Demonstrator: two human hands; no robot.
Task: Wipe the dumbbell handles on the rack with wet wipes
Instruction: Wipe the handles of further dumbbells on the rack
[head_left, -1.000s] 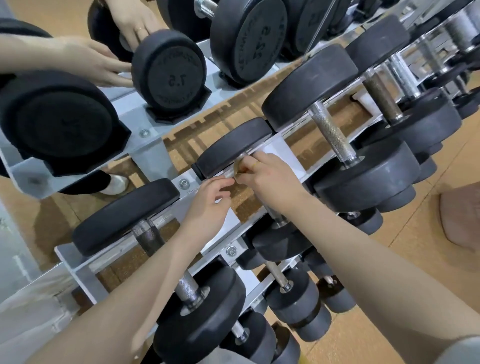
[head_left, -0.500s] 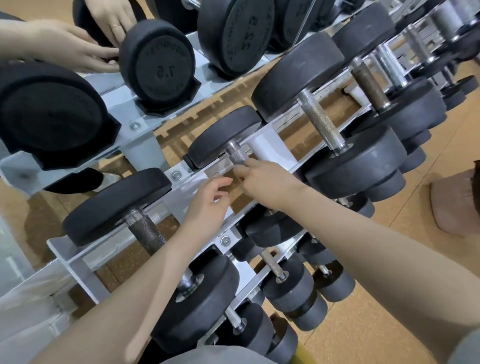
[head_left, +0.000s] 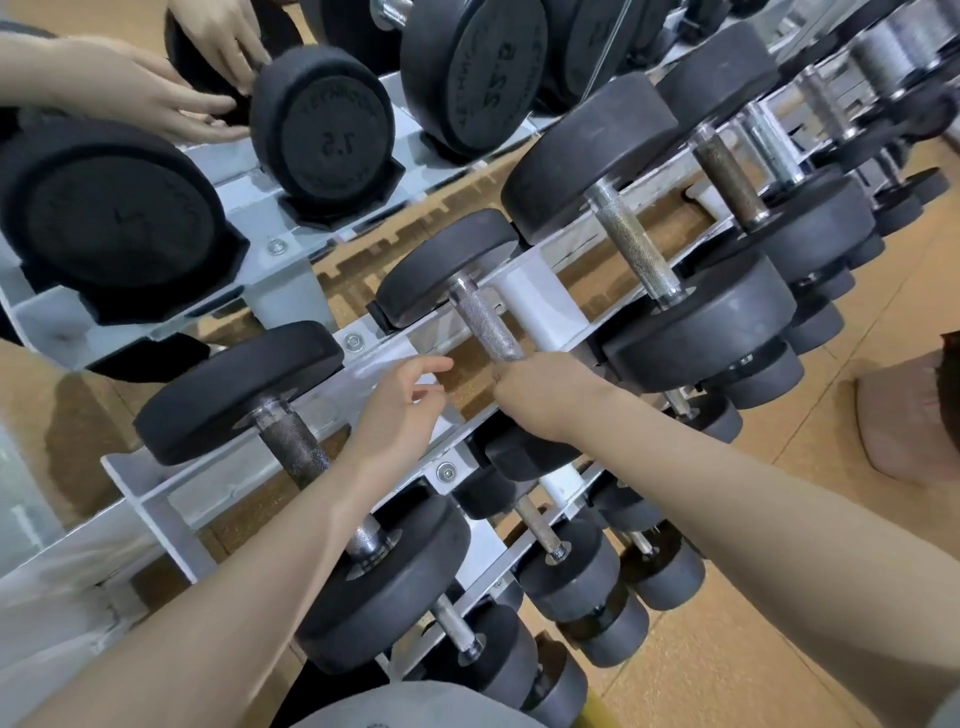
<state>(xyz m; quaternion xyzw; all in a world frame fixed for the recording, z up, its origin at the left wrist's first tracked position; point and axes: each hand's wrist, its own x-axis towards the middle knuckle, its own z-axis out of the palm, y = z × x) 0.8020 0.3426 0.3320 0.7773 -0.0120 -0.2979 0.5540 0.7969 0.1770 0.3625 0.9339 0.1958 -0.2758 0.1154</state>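
**Steel handle gripped at its near end, other hand loose beside it**

Steel, knurled and bright, is the dumbbell handle (head_left: 485, 325) on the middle tier of the grey rack (head_left: 395, 340). The right hand (head_left: 545, 392) is closed around the near end of this handle, with the fingers curled under it; a wipe cannot be seen in the fist. The far end of the handle goes into a black rubber head (head_left: 447, 265) that rests on the rack rail. The near head of the same dumbbell is mostly hidden below the right wrist.

The left hand (head_left: 402, 410) is just beside the right one, not touching it. Its fingers are loosely bent and the thumb points toward the handle; it holds nothing that I can see, and it is above the rail of the rack.

To the left lies another dumbbell with a darker handle (head_left: 298, 449), partly covered by the left forearm. More dumbbells stand on the upper and lower tiers. Behind the rack is a mirror (head_left: 156, 93), where two reflected hands appear near a head marked 7.5 (head_left: 324, 130). The floor (head_left: 753, 649) has a cork-like brown colour.
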